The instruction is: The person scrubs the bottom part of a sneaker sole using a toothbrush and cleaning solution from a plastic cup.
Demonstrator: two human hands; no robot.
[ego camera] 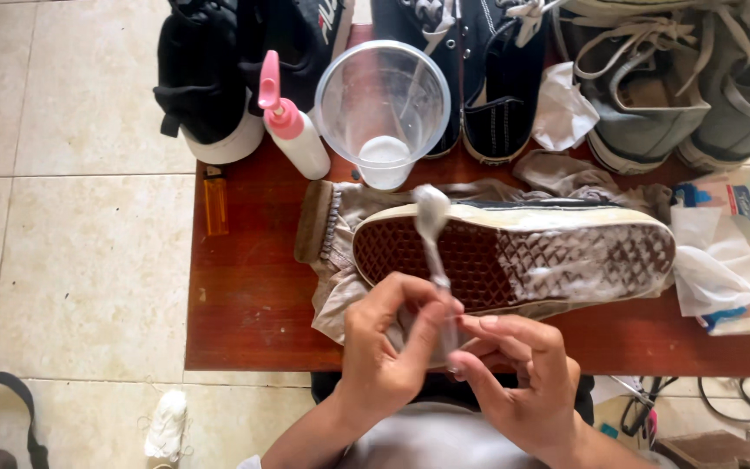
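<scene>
Left hand (384, 343) and right hand (523, 373): fingers of both pinching foamy toothbrush (434, 239) over upturned shoe sole (514, 252); cloth (349, 217) beneath, on wooden desk (245, 295)

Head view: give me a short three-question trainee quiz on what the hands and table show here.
1. True or false: the shoe lying on the cloth has its sole turned up toward the camera.
2. Which thing do the left hand and right hand both grip? A) the orange lighter B) the toothbrush C) the pink-capped bottle
3. Fill in: the foam covers the part of the sole toward the ____ side of the picture.

Key
1. True; the waffle tread faces up.
2. B; the foamy brush head rests at the sole's edge.
3. Right; the part toward the left shows bare brown tread.
</scene>
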